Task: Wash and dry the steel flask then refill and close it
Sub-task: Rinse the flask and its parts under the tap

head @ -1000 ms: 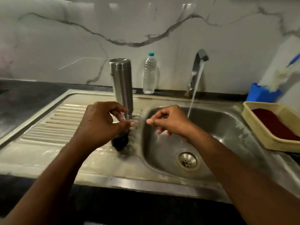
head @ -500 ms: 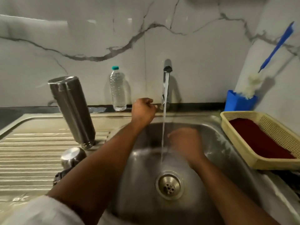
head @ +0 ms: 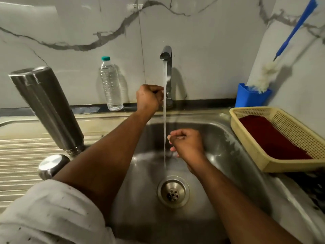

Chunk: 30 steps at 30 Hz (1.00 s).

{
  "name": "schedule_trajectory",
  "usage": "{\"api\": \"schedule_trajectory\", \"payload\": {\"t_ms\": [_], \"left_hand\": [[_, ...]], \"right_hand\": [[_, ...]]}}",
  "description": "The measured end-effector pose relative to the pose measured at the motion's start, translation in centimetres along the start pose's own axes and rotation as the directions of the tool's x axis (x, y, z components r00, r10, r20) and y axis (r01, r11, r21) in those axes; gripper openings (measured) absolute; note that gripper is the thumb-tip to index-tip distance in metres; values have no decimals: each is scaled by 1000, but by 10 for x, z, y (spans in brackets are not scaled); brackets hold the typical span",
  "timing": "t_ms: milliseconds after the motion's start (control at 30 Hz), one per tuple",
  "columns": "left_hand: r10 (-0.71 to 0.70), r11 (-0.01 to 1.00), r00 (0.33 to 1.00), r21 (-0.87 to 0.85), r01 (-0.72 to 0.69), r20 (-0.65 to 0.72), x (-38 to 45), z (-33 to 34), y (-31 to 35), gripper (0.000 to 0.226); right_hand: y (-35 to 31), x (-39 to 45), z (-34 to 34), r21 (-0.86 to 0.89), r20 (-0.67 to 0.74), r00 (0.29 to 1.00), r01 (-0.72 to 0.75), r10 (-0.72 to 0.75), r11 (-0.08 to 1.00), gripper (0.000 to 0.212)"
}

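**At the sink: flask upside down on the drainer, both hands at the tap**

Over the basin, from the head camera, the left hand is curled at the base of the tap; its fingers face away, so whether it actually grips the handle I cannot tell. The right hand hangs loosely curled just beside the water stream, holding nothing I can see. The steel flask stands mouth-down on the ribbed drainboard, well left of the basin. Its cap sits just in front, partly hidden by the left forearm and sleeve. A plastic bottle stands by the wall. The yellow basket crowds the sink's right rim, its corner cut off.
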<state>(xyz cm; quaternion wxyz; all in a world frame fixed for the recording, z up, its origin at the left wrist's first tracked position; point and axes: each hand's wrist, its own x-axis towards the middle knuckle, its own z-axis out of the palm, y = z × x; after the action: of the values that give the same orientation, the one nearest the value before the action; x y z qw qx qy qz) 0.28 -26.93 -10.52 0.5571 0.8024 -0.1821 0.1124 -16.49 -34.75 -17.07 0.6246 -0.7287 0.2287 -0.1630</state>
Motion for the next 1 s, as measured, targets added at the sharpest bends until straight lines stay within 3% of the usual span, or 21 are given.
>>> {"api": "schedule_trajectory", "payload": {"t_ms": [300,433,667,767,867,933,1000], "left_hand": [[66,996,997,61,-64,-26,0,10,11,14],[31,996,999,83,-32,5,-2,4,14,14],[7,990,993,137,-24,120,-25,-13,35,45],[16,990,995,138,-30,99,-43,-21,32,37],[40,989,988,133,-60,146,-75,-33,18,23],[21,973,978,222,-68,207,-102,-43,4,20],[-40,947,964,317,-47,261,-124,-49,-11,19]], "right_hand": [[6,7,3,-47,-41,999,7,-9,999,7],[11,14,5,-100,-90,996,13,-22,995,7],[6,14,6,-198,-165,982,60,-93,978,24],[-2,11,1,-251,-189,973,85,-134,964,23],[-4,8,-4,-382,-119,973,137,-196,914,15],[-4,4,-6,-511,-11,989,123,-150,851,12],[-5,2,-6,-566,-14,983,145,-185,812,8]]}}
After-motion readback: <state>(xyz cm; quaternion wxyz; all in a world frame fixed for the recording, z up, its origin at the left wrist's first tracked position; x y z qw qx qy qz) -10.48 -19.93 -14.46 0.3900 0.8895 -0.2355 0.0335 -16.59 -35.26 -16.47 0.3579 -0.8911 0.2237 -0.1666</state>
